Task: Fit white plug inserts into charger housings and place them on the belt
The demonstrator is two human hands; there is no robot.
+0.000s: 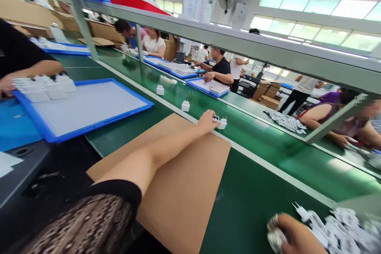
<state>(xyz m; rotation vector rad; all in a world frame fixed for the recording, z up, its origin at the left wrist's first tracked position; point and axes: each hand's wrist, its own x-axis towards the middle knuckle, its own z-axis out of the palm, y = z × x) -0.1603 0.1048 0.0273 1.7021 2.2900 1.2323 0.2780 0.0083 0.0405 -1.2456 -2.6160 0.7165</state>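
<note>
My left hand reaches out over the green conveyor belt, its fingers closed round a small white charger that shows a dark slot. Right beside it, on the belt, stands another white charger with two pins pointing up. Two more, a nearer charger and a farther charger, stand apart along the belt. At the lower right, my right hand is closed on a blurred white piece, whose kind I cannot make out. Beside that hand lies a heap of white plug pieces, some with pins.
A brown cardboard sheet lies under my left arm. To the left, a blue-rimmed tray holds white chargers near a co-worker's arm. A metal rail crosses above the belt. Other people work at trays and heaps beyond it.
</note>
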